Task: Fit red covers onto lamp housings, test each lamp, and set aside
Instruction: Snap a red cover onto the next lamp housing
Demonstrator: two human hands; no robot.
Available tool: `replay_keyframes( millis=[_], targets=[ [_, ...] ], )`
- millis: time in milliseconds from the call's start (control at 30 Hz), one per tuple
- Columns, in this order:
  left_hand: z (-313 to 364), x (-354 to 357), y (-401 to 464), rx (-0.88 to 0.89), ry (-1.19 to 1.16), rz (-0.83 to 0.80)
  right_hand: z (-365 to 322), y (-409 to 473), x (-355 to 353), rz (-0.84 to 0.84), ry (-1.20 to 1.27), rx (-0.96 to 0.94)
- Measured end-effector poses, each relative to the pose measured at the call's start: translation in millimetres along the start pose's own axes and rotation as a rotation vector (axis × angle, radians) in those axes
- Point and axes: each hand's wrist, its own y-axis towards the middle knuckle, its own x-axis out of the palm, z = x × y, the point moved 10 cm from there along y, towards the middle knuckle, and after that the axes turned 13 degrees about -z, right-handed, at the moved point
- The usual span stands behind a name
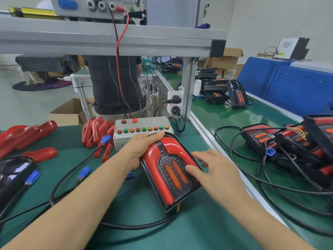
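Note:
A black lamp housing [177,184] with a red cover [153,159] fitted around its two orange lenses lies tilted at the middle of the green mat. My left hand [144,145] grips its top left corner. My right hand [212,168] rests with spread fingers on its right side, one fingertip near the lenses. Loose red covers [97,130] lean beside the test box [142,130], and more red covers [27,134] lie at the far left. Finished lamps [295,143] with red covers are piled on the right belt.
Black cables with blue connectors [84,173] loop over the mat. A dark housing [12,174] sits at the left edge. An aluminium rail [216,147] divides the mat from the right belt. More lamps [237,94] stand farther back. A person stands behind the bench.

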Motion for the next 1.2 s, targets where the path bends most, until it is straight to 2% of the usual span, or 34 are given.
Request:
replay_keyframes(
  millis=[67,167,333,467,967,1100,1167,1200],
  targets=[
    [-1,0,0,-0.01,0.024,-0.002,-16,-1,-8,0.069,-0.126,-0.081],
    [-3,1,-1,-0.03,0.042,-0.01,-31,-5,-3,0.071,-0.194,-0.204],
    [-2,2,-2,-0.019,0.022,-0.031,-47,-16,-7,0.231,-0.38,-0.344],
    [-1,7,-2,-0.009,0.007,-0.048,-46,-14,-12,0.257,-0.357,-0.366],
    [-3,7,-4,-0.011,0.011,-0.032,-40,-8,-3,0.138,-0.216,-0.346],
    [-1,4,-4,0.006,0.014,-0.015,-6,8,1,-0.019,0.111,-0.14],
    [0,1,-4,0.01,0.003,0.002,17,11,12,-0.138,0.387,0.035],
    [1,0,-3,0.011,0.0,0.006,26,9,26,-0.252,0.586,0.131]
  ],
)
